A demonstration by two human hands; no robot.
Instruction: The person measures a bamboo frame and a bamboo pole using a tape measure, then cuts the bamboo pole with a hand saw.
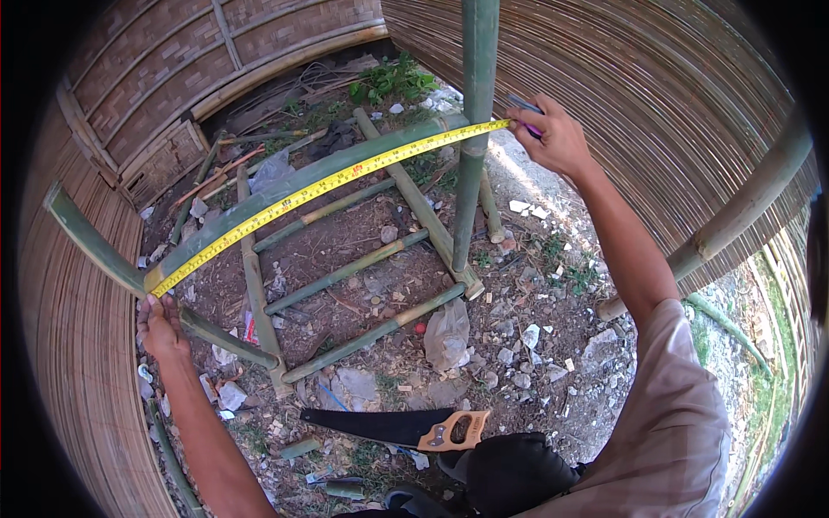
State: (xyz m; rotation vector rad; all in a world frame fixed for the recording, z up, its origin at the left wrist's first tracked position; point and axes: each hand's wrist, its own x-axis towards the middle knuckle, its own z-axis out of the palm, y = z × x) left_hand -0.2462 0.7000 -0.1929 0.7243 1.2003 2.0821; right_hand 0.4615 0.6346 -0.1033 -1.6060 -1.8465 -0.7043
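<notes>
One long yellow tape measure [345,176] with black markings

Bright daylight; black, curving rim

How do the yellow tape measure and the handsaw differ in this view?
The yellow tape measure is a long, narrow strip; the handsaw is shorter, with a broad, dark blade.
The tape measure stretches along green bamboo between the left grip and right grip; the handsaw lies on the ground, held by neither.
Both are tools in plain sight.
</notes>
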